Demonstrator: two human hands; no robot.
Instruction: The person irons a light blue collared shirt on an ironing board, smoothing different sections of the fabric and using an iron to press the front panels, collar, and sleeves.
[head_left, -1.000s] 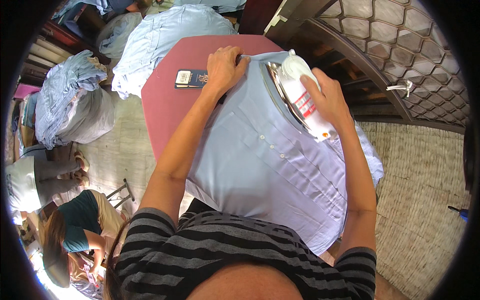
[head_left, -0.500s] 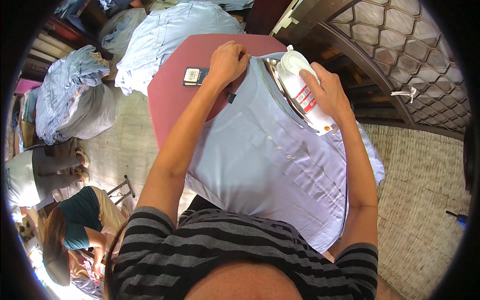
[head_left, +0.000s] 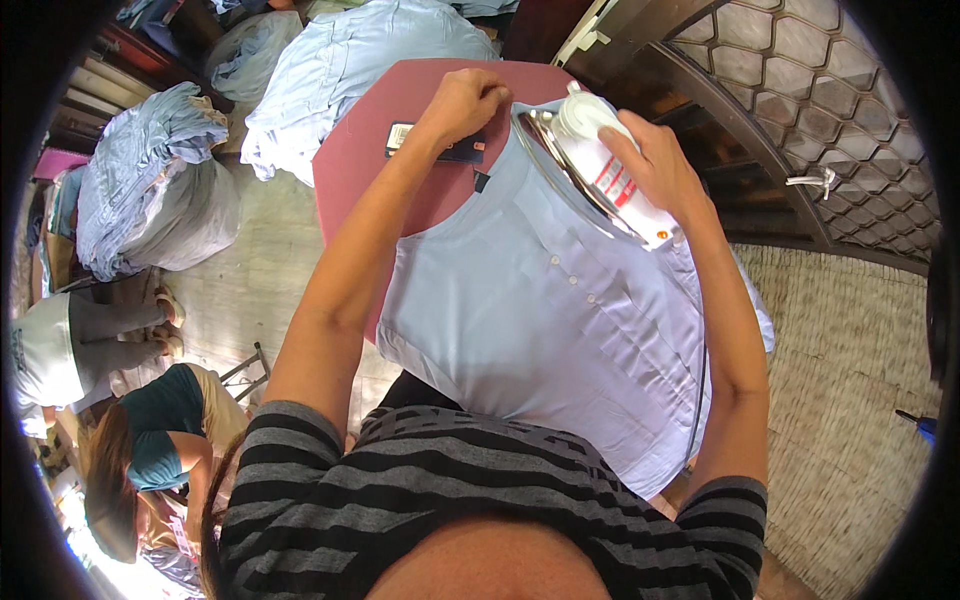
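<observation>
A light blue buttoned shirt (head_left: 470, 310) lies spread over the maroon ironing board (head_left: 350, 170) and hangs toward me. My right hand (head_left: 655, 165) is wrapped round the handle of a white iron (head_left: 632, 212). Its metal soleplate is tilted along the shirt's upper right part. My left hand (head_left: 468, 103) rests over the board's far part, fingers curled close to the shirt's top edge; whether cloth is between them is hidden. Beneath that wrist lies a dark flat item (head_left: 465, 148) with a white label. A small black tag (head_left: 481, 182) sits at the shirt's edge.
Piled blue garments (head_left: 350, 70) lie beyond the board, and a bundle of clothes (head_left: 150, 180) stands at left. A brown metal lattice gate (head_left: 800, 150) borders the right. One person (head_left: 165, 430) bends at lower left; another (head_left: 50, 345) stands behind.
The shirt has shifted slightly right on the board, baring more maroon at its left. My left hand has moved a little farther away. The iron has moved slightly away from me.
</observation>
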